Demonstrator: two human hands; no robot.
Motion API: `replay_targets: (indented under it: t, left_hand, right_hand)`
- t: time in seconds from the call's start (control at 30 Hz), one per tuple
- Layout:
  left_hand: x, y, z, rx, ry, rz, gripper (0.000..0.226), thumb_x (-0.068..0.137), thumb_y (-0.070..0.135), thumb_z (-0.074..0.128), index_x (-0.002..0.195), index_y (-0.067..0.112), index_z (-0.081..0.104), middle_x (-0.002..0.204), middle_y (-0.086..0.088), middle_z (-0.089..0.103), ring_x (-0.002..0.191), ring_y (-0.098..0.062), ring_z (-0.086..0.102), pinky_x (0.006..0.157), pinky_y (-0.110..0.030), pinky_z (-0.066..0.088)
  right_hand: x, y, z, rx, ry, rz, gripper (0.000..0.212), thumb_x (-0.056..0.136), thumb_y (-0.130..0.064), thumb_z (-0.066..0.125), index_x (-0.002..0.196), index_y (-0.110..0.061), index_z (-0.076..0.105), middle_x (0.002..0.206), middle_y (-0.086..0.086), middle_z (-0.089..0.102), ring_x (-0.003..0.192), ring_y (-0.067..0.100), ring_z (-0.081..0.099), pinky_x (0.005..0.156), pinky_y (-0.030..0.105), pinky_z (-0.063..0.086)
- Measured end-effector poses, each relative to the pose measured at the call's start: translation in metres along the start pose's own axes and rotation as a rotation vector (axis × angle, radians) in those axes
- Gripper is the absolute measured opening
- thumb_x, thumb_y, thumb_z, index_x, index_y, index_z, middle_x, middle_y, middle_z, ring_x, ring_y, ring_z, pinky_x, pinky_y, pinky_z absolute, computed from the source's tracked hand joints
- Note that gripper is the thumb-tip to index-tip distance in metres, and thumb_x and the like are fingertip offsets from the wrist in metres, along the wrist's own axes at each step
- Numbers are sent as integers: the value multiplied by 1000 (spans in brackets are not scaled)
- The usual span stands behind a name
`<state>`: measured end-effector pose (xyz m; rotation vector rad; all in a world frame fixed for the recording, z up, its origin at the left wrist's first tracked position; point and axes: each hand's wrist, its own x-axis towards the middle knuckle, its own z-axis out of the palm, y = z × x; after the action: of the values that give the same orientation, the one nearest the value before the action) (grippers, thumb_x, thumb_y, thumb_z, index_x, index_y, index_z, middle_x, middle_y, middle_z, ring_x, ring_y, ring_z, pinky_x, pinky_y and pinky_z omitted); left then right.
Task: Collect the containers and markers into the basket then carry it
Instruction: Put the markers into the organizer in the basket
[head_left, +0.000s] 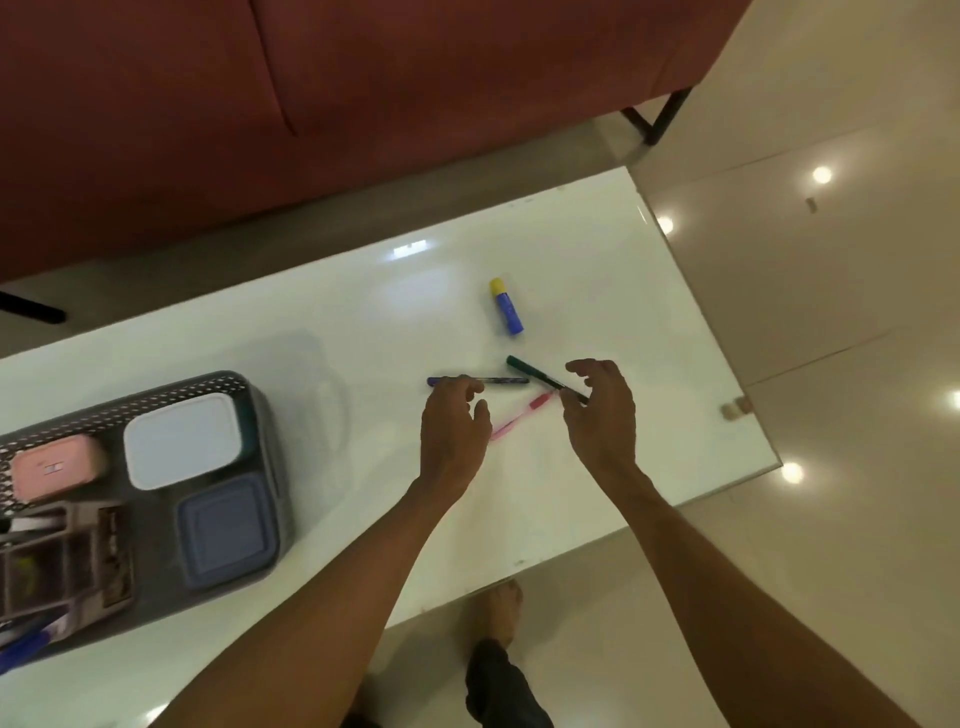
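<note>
The left hand (454, 423) curls half-closed over the purple marker (498, 381), which lies crosswise under its fingertips. The right hand (602, 415), also half-curled, brackets the near end of the green marker (537, 373), which slants away to the left. I cannot tell whether either hand grips yet.

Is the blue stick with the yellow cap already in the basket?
No, the blue stick lies on the white table, apart from the basket.

Glossy white table (571, 249), dark red sofa (363, 104) behind; shiny beige floor (831, 312)
</note>
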<state>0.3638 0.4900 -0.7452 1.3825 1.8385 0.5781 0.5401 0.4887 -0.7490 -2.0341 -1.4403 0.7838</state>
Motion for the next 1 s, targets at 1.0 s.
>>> replay_targets:
  t: [1.0]
  left_hand:
    - [-13,-30,-110,-389,381,-262,8,88,28,63,96,25,63,65,3,72,68,-21,73,73,-44,60]
  right_hand:
    - [-5,-138,67,-21,-289,-215,27,85,7,60,96,-16,54,88,1,64,79,25,59,67,43,52]
